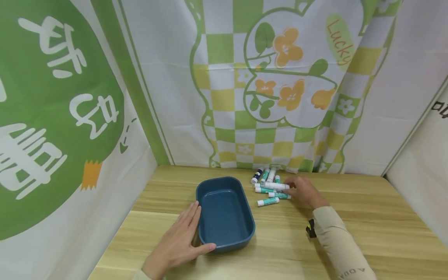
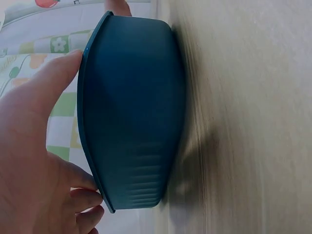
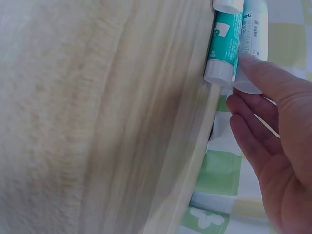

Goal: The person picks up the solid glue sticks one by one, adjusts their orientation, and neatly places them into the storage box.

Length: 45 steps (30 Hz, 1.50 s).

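Note:
A deep blue rectangular dish (image 1: pixel 225 217) stands on the table, with nothing in it. My left hand (image 1: pixel 178 237) lies along its left side, fingers fairly straight at the rim and thumb at the near corner. The left wrist view shows the dish's outer wall (image 2: pixel 131 112) and the left hand (image 2: pixel 39 141) touching the rim. Right of the dish, my right hand (image 1: pixel 305 190) pinches the end of a white glue stick (image 1: pixel 276 186) on top of a small pile. Close up, the right hand's thumb (image 3: pixel 268 75) presses that white stick, beside a teal glue stick (image 3: pixel 225 46).
Several more glue sticks lie in the pile, among them a dark blue one (image 1: pixel 257 175) at the back. One teal-and-white stick (image 1: pixel 268 202) lies nearest the front. A patterned curtain (image 1: pixel 259 144) hangs behind the wooden table (image 1: pixel 350 210).

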### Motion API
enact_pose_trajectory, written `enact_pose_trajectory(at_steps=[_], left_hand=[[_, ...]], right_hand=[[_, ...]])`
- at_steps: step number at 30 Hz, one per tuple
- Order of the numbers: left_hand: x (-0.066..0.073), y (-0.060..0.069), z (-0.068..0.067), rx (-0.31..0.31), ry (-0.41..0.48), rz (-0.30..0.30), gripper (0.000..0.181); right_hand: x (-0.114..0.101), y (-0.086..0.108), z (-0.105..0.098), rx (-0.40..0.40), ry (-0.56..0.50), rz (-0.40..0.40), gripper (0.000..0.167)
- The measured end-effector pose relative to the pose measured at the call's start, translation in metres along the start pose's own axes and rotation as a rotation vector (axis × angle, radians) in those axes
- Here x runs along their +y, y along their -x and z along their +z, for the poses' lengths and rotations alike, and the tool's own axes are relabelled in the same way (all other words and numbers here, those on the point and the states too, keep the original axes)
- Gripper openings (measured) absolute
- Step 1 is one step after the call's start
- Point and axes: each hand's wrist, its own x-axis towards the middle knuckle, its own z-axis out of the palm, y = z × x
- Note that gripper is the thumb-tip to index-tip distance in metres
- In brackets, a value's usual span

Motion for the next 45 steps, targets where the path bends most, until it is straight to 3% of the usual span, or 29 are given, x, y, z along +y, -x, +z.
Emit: enact_pose_trajectory(at_steps=[10,18,29,39,45], left_hand=[[0.001,0.000,-0.001,-0.021,-0.004,-0.009,0.120],[-0.001,-0.002,-0.001,-0.035,0.007,-0.010,0.121],[0.000,-0.002,-0.004,-0.045,0.039,-0.013,0.122],[0.000,-0.002,-0.004,-0.039,0.042,-0.006,0.122],[0.001,-0.002,-0.006,-0.060,0.048,-0.026,0.122]], right_hand=[[-0.004,0.000,-0.003,0.027,-0.069,0.010,0.024],[-0.020,-0.013,-0.013,0.056,-0.047,-0.068,0.026],[-0.056,-0.029,-0.022,0.008,-0.104,-0.103,0.026],[-0.096,-0.045,-0.013,-0.012,-0.081,-0.234,0.011],[-0.119,-0.054,-0.003,-0.026,-0.095,-0.292,0.011]])
